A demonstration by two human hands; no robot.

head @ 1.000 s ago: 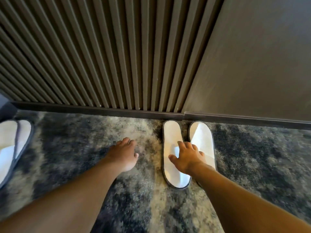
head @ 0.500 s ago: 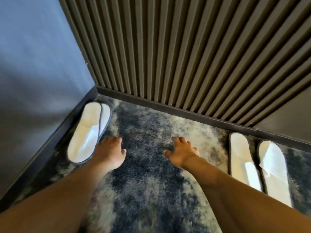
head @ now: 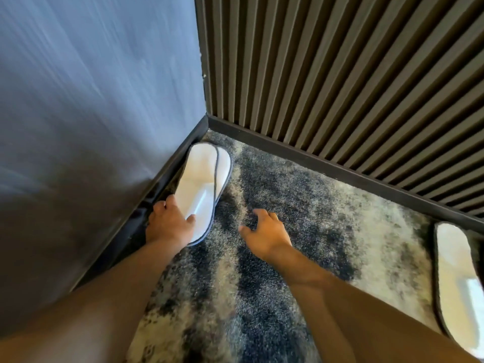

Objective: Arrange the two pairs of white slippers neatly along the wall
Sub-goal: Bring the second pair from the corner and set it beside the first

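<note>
One pair of white slippers (head: 203,179) with a dark trim lies stacked, one on the other, in the corner beside the blue-grey wall. My left hand (head: 169,224) rests on the heel end of the top slipper, thumb on its sole, fingers over its left edge. My right hand (head: 264,233) hovers over the carpet to the right with fingers spread, holding nothing. A slipper of the second pair (head: 457,279) lies at the right edge, toe toward the slatted wall; its mate is out of view.
A dark slatted wall (head: 340,74) with a black skirting (head: 340,169) runs along the back. A smooth blue-grey wall (head: 91,100) stands on the left. The floor is a mottled grey and cream carpet (head: 301,218).
The view has swung left to the corner. My left hand has moved onto the stacked pair's heel end. My right hand left the right pair and crossed over the carpet.
</note>
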